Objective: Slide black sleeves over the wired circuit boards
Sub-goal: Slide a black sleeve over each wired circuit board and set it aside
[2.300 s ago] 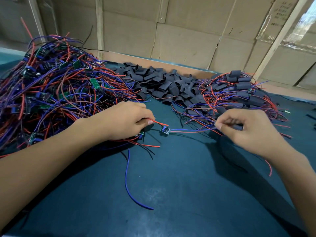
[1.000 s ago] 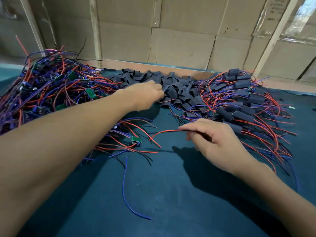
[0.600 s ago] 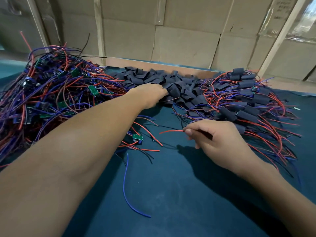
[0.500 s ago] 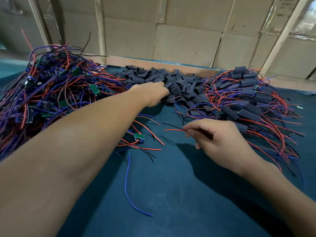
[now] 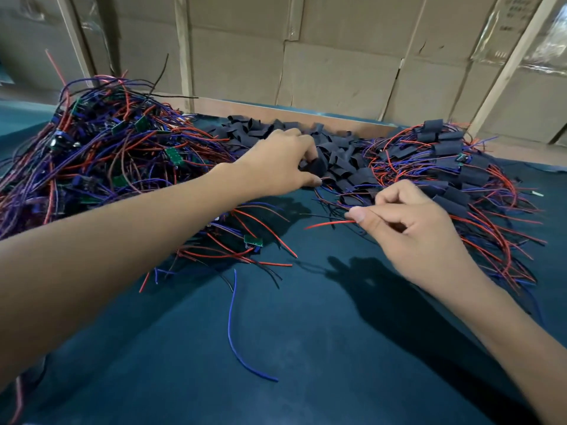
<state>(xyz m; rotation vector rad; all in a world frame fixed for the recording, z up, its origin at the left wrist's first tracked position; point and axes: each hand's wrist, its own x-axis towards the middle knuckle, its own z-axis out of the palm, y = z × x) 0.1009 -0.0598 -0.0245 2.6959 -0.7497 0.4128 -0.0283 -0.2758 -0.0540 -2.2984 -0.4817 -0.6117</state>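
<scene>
My left hand (image 5: 280, 162) reaches into the heap of loose black sleeves (image 5: 343, 151) at the back of the table and pinches one black sleeve (image 5: 316, 167) between thumb and fingers. My right hand (image 5: 408, 228) pinches the red wire (image 5: 328, 223) of a wired board, whose free end points left; the board itself is hidden behind the hand. A big tangle of bare wired circuit boards (image 5: 101, 154) lies at the left. A small green board (image 5: 254, 240) lies near the table's middle.
A pile of boards with sleeves on them (image 5: 454, 167) lies at the right. A loose blue wire (image 5: 242, 338) curls on the dark green table top (image 5: 306, 348). Cardboard boxes (image 5: 337, 56) and a wooden edge (image 5: 306, 113) close off the back.
My left hand has drawn a black sleeve out of the heap, between its thumb and fingers. My right hand has lifted slightly, still holding the red wire.
</scene>
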